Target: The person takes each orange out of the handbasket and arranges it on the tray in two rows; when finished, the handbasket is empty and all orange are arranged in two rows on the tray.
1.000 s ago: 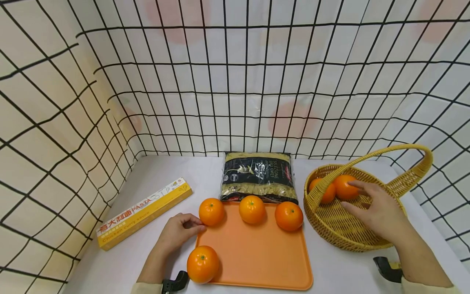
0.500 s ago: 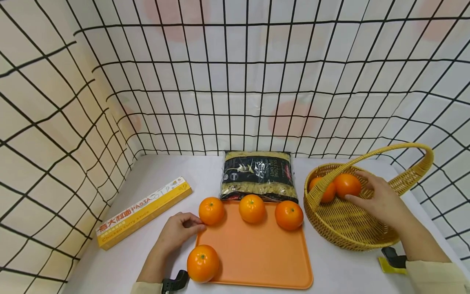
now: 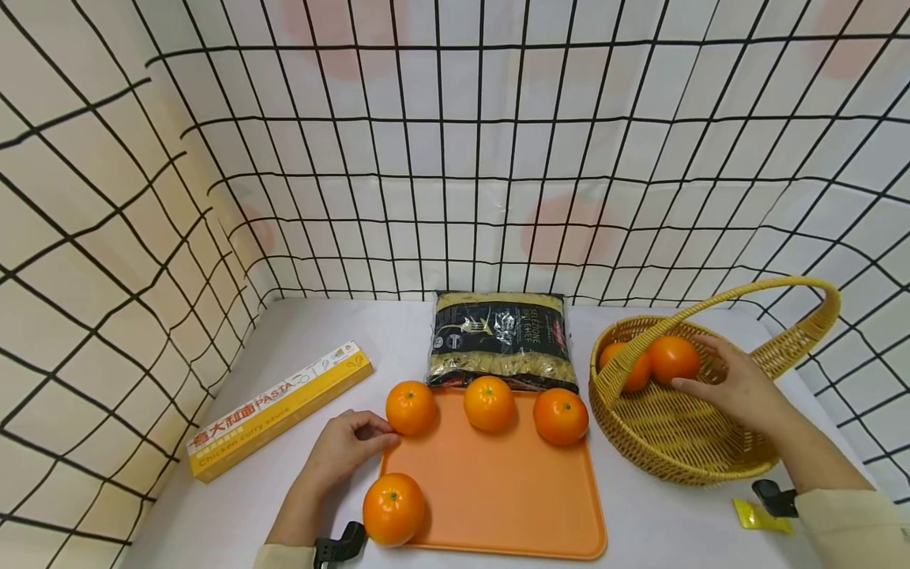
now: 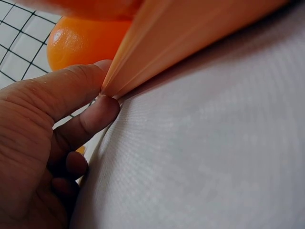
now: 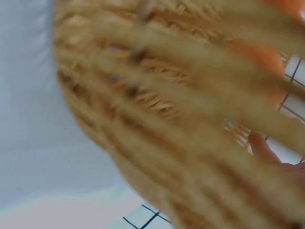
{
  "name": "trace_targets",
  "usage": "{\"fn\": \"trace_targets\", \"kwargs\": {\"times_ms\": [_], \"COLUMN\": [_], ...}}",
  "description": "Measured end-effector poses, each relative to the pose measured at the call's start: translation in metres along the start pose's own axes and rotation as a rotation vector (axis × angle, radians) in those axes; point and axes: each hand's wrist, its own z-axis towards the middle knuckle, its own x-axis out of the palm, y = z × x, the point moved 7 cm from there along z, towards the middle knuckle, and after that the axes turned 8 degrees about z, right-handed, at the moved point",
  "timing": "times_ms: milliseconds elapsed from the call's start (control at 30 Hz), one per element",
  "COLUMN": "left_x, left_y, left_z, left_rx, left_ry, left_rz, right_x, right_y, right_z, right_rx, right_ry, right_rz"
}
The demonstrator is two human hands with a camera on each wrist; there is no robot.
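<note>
An orange tray (image 3: 498,498) lies on the table. My left hand (image 3: 351,449) pinches its left edge between thumb and finger, which the left wrist view shows close up at the tray's rim (image 4: 143,52). On the right stands a wicker basket (image 3: 682,442) with an upright handle. My right hand (image 3: 742,391) reaches into it and holds the right-hand orange (image 3: 674,359), thumb at the front and fingers at the right and behind, partly hidden. A second orange (image 3: 629,370) sits beside it, partly behind the handle. Blurred wicker covers much of the right wrist view, where a thumb (image 5: 263,149) shows.
Three oranges, the middle one (image 3: 490,404) among them, line the tray's back edge. Another orange (image 3: 394,510) sits at its front left corner. Behind is a black pasta bag (image 3: 501,336); a pasta box (image 3: 280,412) lies left. A yellow packet (image 3: 762,518) lies before the basket.
My right hand has moved from above the right-hand orange to its right side, and the wrist has shifted right, uncovering the yellow packet. My left hand stays at the tray's edge.
</note>
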Motion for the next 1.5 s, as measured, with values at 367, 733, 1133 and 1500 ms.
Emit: {"fn": "trace_targets", "kwargs": {"times_ms": [367, 733, 1133, 1500], "left_x": [-0.001, -0.001, 0.0, 0.001], "left_y": [0.001, 0.0, 0.0, 0.002], "left_z": [0.001, 0.001, 0.002, 0.001], "left_rx": [0.006, 0.004, 0.002, -0.014], "left_ry": [-0.01, -0.017, -0.016, 0.0], "left_rz": [-0.006, 0.011, 0.014, -0.015], "right_x": [0.008, 0.017, 0.021, 0.022], "right_y": [-0.019, -0.027, -0.032, -0.034], "right_z": [0.011, 0.022, 0.025, 0.025], "right_rx": [0.032, 0.066, 0.076, 0.064], "right_ry": [0.037, 0.051, 0.006, -0.004], "right_rz": [0.046, 0.099, 0.133, 0.141]}}
